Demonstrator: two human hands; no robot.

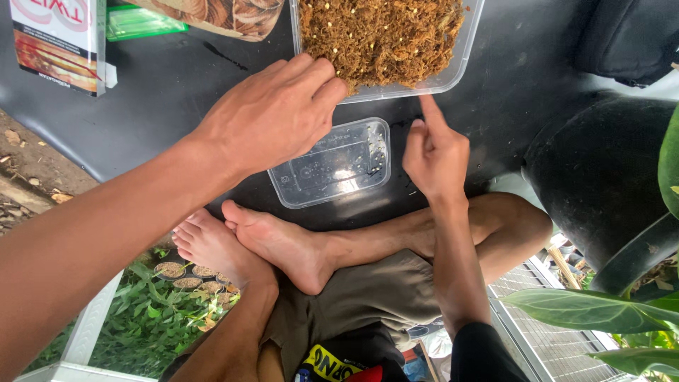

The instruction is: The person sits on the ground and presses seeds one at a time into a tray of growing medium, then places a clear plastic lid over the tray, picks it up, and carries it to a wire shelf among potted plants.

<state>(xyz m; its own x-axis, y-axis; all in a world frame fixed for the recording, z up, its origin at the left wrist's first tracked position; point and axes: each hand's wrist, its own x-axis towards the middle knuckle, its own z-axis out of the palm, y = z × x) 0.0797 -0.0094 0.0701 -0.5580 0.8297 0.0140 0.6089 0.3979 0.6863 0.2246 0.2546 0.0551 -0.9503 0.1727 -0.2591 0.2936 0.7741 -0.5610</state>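
Head view: left hand (272, 117) fingertips hidden in cropped fibre tub (453, 60), grip unclear; right hand (435, 152) curled, forefinger out

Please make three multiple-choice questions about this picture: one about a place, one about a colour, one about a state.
1. Where does the small clear lid lie?
A. on top of the box
B. on the dark surface, between the two hands
C. on the grass

2. What colour is the material in the tub?
A. brown
B. white
C. blue

3. How is the right hand held?
A. flat, palm up
B. closed around a cup
C. forefinger pointing toward the tub

Answers:
1. B, the lid rests on the dark surface, with the left hand on one side and the right hand on the other.
2. A, the tub holds brown, fibrous material with pale specks.
3. C, the forefinger is stretched out and the other fingers are curled; it holds nothing that shows.
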